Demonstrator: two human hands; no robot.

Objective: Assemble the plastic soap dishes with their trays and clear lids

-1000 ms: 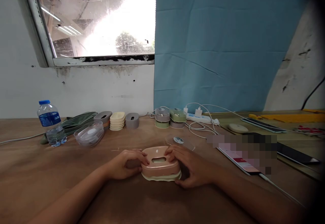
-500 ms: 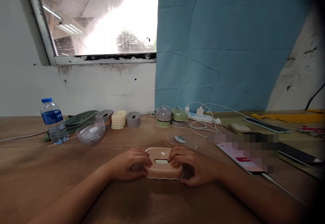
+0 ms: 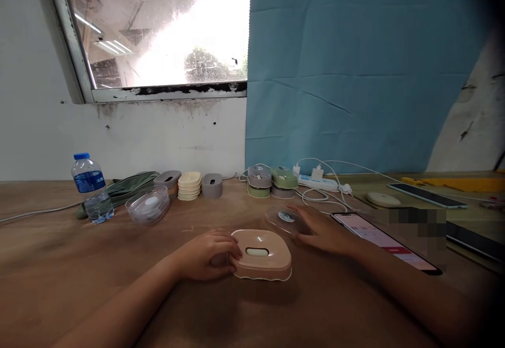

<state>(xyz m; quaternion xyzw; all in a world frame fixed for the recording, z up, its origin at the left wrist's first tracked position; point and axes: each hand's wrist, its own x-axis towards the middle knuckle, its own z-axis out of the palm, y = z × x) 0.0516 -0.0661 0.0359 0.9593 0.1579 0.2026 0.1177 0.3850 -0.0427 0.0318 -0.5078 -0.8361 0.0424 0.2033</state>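
A pink oval box (image 3: 265, 263) with a slot in its top, through which something pale shows, rests on the table in front of me. My left hand (image 3: 213, 256) grips its left end, fingertips on the upper edge and thumb low on the side. Behind the box lies a clear plastic lid (image 3: 279, 224) bearing a round dark-and-white label. At that lid's right edge is my right hand (image 3: 321, 231), its thumb and fingers apart. Whether the fingertips touch the lid I cannot tell.
A water bottle (image 3: 92, 190), clear lids (image 3: 148, 206), a cream stack (image 3: 189, 186) and a grey slotted box (image 3: 212, 185) stand at the back left. Lidded green and grey boxes (image 3: 284, 178), a power strip (image 3: 317, 182) with cables, and a phone (image 3: 382, 240) are at the right.
My right hand has let go of the pink box's right end and moved back to the clear lid. My left hand stays on the box. The view has shifted slightly.
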